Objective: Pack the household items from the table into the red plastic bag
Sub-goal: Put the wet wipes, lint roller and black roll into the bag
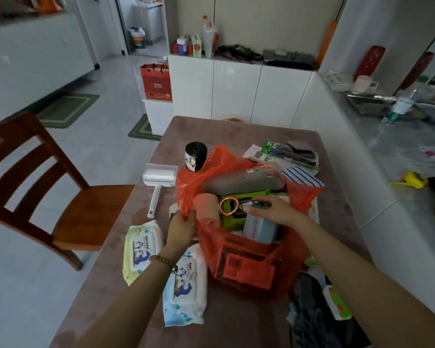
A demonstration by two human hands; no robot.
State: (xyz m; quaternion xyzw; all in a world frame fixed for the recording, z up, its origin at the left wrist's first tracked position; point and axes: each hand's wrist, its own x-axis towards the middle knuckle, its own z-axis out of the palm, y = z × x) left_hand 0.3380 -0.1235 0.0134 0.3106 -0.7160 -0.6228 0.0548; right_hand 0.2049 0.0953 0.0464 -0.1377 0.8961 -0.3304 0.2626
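Observation:
The red plastic bag (246, 262) stands open on the brown table (236, 129), stuffed with a grey perforated item (239, 182), a green package (236, 212), a pink roll (206, 204) and a blue-grey box (260, 229). My left hand (182, 228) grips the bag's left rim. My right hand (274, 209) lies inside the bag opening, fingers on top of the blue-grey box. Left of the bag lie two baby-wipe packs, one yellow (142, 247) and one blue (185, 287), a white lint roller (158, 182) and a black roll (196, 156).
Flat packets and a striped cloth (286, 156) lie behind the bag on the right. Dark cloth and a green-white packet (337, 302) sit at the table's near right. A wooden chair (35, 177) stands left. A white counter (399, 151) runs along the right.

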